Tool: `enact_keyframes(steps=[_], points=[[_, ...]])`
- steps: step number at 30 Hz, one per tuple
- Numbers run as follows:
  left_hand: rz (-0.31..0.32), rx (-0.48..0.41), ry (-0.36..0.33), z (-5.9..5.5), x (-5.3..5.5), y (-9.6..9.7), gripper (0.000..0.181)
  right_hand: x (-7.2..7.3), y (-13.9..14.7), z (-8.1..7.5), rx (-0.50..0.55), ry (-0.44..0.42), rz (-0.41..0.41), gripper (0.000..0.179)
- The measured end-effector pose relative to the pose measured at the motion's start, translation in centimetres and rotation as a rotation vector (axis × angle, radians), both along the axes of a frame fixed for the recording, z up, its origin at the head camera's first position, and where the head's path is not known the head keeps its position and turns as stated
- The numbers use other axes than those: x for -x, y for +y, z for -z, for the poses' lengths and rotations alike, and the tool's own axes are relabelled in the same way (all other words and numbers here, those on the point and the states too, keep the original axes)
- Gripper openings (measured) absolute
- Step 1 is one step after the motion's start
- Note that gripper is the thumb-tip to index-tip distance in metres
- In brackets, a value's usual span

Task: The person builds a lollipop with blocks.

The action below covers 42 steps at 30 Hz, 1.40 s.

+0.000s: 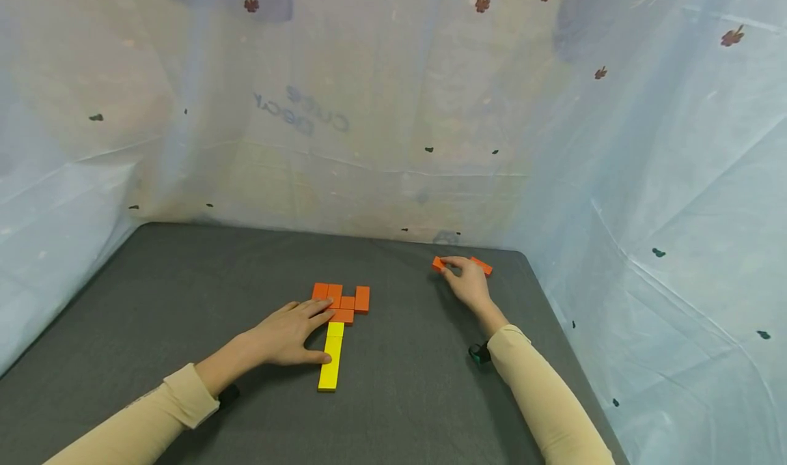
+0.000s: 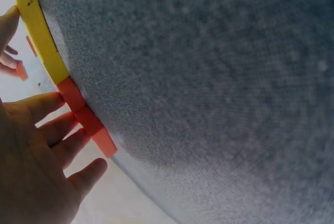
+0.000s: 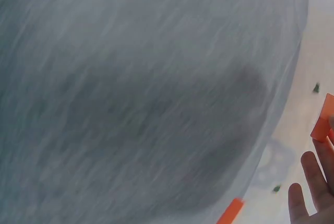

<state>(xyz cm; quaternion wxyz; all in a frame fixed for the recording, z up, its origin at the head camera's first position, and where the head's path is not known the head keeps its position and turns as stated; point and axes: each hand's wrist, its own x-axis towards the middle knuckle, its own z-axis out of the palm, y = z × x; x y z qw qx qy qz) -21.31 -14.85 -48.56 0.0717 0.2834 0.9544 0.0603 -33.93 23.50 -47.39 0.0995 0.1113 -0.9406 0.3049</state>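
Several flat orange blocks (image 1: pixel 363 300) lie in a group on the dark table. From the group's near edge, a short yellow block (image 1: pixel 335 329) and a longer yellow block (image 1: pixel 328 379) run in a line toward the person. My left hand (image 1: pixel 284 335) spreads over the left side, its fingertips touching orange blocks and its thumb at the long yellow one. The left wrist view shows those fingers extended along the orange blocks (image 2: pixel 70 94). Farther right, my right hand (image 1: pixel 471 286) pinches an orange block (image 1: pixel 437 264) between thumb and fingers, raised off the table in the right wrist view.
Another orange block (image 1: pixel 482 267) lies beside the right hand near the far right corner. The grey-black table (image 1: pixel 406 397) has a rounded far edge. Pale plastic sheeting (image 1: pixel 369 110) with leaf marks hangs behind it and along both sides.
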Motion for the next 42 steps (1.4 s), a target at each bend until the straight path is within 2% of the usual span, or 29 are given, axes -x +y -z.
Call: enact_keyframes(steps=[9, 17, 24, 33, 42], points=[[-0.003, -0.009, -0.002, 0.0, -0.1, 0.0, 0.096, -0.8, -4.0, -0.8, -0.011, 0.035, -0.092, 0.030], [-0.002, -0.005, 0.004, 0.0, -0.1, 0.0, 0.096, -1.6, -7.6, -0.5, 0.014, 0.049, -0.183, 0.029], [-0.015, 0.004, -0.003, 0.0, 0.1, 0.1, 0.097, -2.2, -10.5, 0.0, -0.018, 0.039, -0.256, 0.031], [-0.023, 0.009, -0.010, 0.0, 0.2, 0.1, 0.097, -2.8, -13.4, 0.8, -0.086, 0.011, -0.309, 0.031], [-0.010, -0.008, 0.002, -0.1, 0.0, 0.1, 0.096, -3.1, -15.1, 1.3, -0.135, -0.015, -0.344, 0.032]])
